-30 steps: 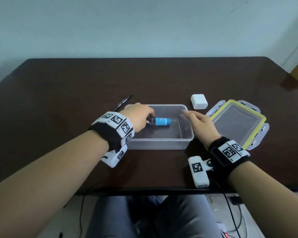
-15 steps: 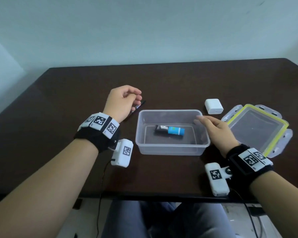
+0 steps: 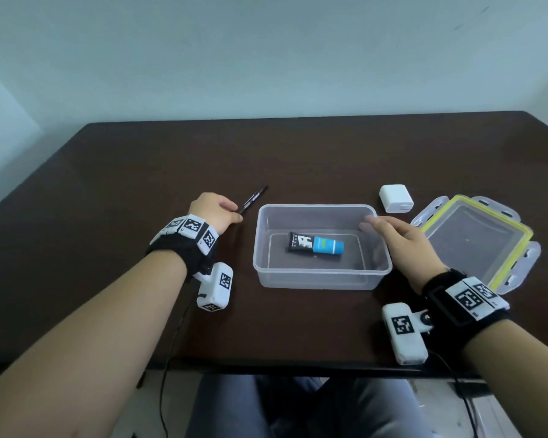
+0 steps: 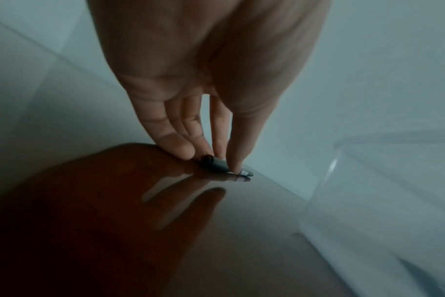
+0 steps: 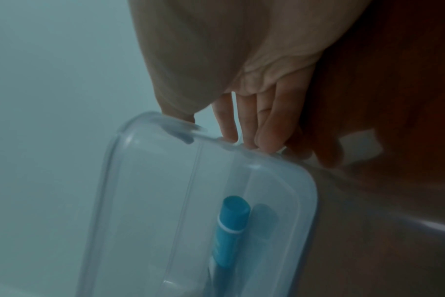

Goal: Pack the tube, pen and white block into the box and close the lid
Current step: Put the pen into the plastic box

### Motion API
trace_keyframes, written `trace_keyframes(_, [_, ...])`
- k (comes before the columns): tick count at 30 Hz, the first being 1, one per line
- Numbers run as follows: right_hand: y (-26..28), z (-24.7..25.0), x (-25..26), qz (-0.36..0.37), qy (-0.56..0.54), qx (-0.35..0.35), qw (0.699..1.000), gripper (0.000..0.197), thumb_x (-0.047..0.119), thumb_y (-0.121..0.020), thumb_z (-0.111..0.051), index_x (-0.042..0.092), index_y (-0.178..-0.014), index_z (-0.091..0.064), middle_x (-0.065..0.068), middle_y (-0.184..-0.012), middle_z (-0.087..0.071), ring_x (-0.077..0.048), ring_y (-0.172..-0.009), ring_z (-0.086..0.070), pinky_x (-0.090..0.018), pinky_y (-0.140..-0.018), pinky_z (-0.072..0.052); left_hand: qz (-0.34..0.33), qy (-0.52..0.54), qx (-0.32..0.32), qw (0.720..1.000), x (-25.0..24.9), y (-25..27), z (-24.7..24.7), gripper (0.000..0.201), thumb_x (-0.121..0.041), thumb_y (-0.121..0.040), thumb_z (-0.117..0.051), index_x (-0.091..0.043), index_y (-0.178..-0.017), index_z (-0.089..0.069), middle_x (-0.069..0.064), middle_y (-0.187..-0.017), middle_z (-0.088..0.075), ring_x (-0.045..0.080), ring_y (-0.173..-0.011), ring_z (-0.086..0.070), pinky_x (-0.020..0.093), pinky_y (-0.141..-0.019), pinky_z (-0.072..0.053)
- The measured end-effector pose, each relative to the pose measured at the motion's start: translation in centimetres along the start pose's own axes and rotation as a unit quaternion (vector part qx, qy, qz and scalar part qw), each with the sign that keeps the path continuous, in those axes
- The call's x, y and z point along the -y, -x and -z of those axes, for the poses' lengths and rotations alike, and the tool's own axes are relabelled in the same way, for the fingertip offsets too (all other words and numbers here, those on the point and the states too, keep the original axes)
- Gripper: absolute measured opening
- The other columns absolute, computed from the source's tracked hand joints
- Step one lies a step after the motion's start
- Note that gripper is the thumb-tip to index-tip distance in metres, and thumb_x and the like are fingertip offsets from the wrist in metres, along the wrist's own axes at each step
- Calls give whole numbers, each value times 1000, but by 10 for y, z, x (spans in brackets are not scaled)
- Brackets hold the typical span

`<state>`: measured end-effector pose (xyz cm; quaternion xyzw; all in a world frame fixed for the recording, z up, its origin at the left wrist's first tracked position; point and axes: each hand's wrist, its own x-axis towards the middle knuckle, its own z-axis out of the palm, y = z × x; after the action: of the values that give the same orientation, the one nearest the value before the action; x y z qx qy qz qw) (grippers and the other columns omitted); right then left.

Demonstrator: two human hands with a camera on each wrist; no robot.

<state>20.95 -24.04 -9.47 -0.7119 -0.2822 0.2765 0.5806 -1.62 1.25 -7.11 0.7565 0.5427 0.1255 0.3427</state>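
The tube (image 3: 314, 244), black at one end and blue at the capped end, lies flat on the floor of the clear box (image 3: 322, 281), which stands open on the dark counter (image 3: 298, 159). The pen (image 3: 254, 199) lies on the counter just beyond the box's left far corner, slanting away from the person. The left hand (image 3: 215, 211) is down on the near end of the pen; in the left wrist view its fingers (image 4: 233, 152) and thumb are drawn together and pinch the pen (image 4: 216, 163) against the counter top. The right hand (image 3: 402, 243) is at the box's right end, its fingers (image 5: 268, 130) nearly straight and close together, with the tips resting on the rim of the box (image 5: 287, 166) and the thumb touching the rim further along; they are not curled round it. The white block (image 3: 395, 198) sits on the counter beyond the right far corner of the box, apart from it. The lid (image 3: 475, 241), clear with a yellow seal and side latches, lies flat on the counter to the right of the box, just past the right hand.
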Motion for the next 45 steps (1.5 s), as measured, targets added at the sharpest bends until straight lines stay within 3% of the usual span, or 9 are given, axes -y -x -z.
trace_keyframes(6, [-2,2,-2,-22,-18,1,1000,20,32,-95,-65,17,-101,-78,3,-96,-79,-13,-94,-71,-33,-92,-54,-6,8,-16,1000,-5,4,5,24,-14,-80,-77,-18,-103,-79,6,-103,-77,22,-85,-75,36,-84,-62])
trace_keyframes(12, [-2,1,-2,-23,-32,5,999,17,29,-95,-66,17,-98,-78,5,-89,-79,-10,-84,-70,-30,-83,-55,-102,155,29,982,-40,42,33,20,-9,-85,-74,-19,-102,-79,1,-95,-77,15,-81,-75,26,-74,-63])
trace_keyframes(16, [-3,1,-1,-17,-30,7,999,21,28,-96,-64,11,-101,-77,4,-89,-77,-9,-80,-70,-24,-72,-55,-194,57,89,975,-60,76,38,17,-19,-83,-77,-27,-97,-82,-13,-74,-78,9,-68,-73,15,-74,-55])
trace_keyframes(20, [-1,0,1,-20,-17,16,1000,23,29,-96,-62,12,-104,-76,1,-94,-78,-12,-82,-70,-24,-64,-56,-264,-62,146,951,-73,99,16,19,-22,-85,-75,-30,-102,-80,-16,-90,-75,-3,-82,-67,9,-72,-47])
trace_keyframes(25, [3,0,3,-20,-19,5,1000,22,31,-96,-62,16,-101,-77,0,-94,-79,-12,-83,-70,-31,-78,-56,-300,-236,173,908,-78,105,-7,23,-22,-89,-70,-29,-108,-79,-9,-103,-74,10,-92,-66,26,-84,-51])
trace_keyframes(29, [5,3,4,-31,-20,11,999,26,31,-97,-61,11,-106,-74,-10,-108,-76,-20,-81,-68,-37,-68,-58,-291,-269,157,905,-78,105,-13,20,-24,-88,-70,-30,-105,-79,-13,-100,-73,11,-97,-63,35,-98,-48])
trace_keyframes(34, [5,3,4,-33,-18,15,999,26,31,-97,-60,10,-104,-74,-9,-101,-76,-20,-78,-67,-34,-61,-56,-289,-281,159,901,-75,104,-21,16,-27,-88,-69,-29,-102,-79,-18,-85,-63,12,-100,-61,33,-99,-47])
trace_keyframes(40, [3,4,4,-33,-12,13,999,27,33,-96,-61,11,-102,-77,-12,-108,-76,-22,-80,-68,-39,-68,-58,-307,-62,36,949,-69,89,-22,16,-28,-90,-67,-21,-97,-79,-7,-100,-69,8,-92,-64,26,-87,-51])
trace_keyframes(45, [4,2,5,-38,-6,5,999,25,31,-96,-61,12,-101,-77,-11,-105,-76,-23,-79,-64,-37,-63,-58,-203,162,-73,963,-55,82,-19,19,-25,-87,-69,-20,-102,-78,-7,-103,-73,1,-95,-66,13,-83,-48])
